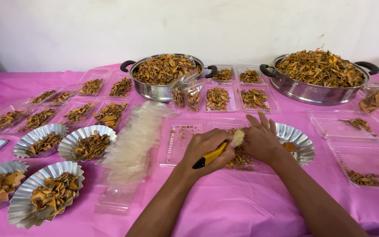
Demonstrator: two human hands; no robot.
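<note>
The head view looks down at a table (242, 206) with a pink cloth on it. The left hand (207, 151) is closed tight around a small brush with a yellow handle (213, 156). The pale bristles (238, 138) point up and to the right, near the fingers of the other hand. The right hand (262, 140) is loose, with its fingers spread out. It rests on a little pile of dried orange-brown slices (241, 159) and holds nothing that can be seen. The pile lies on a clear plastic tray (176, 145) right in front of the person, between the two hands. Just beside the right hand sits a shiny foil cup (301, 140) with a wavy rim.

At the back stand two big metal pots, one in the middle (163, 72) and one to the right (319, 74). Both are heaped with the same dried slices. A small clear bag (187, 92) of slices leans on the middle pot. Little clear trays with slices (218, 97) lie between the pots and off to the left. On the left side are more foil cups full of slices (53, 193). A stack of flat clear bags (132, 145) lies between those cups and the left hand. More clear trays (360, 158) with only a few bits lie on the right.
</note>
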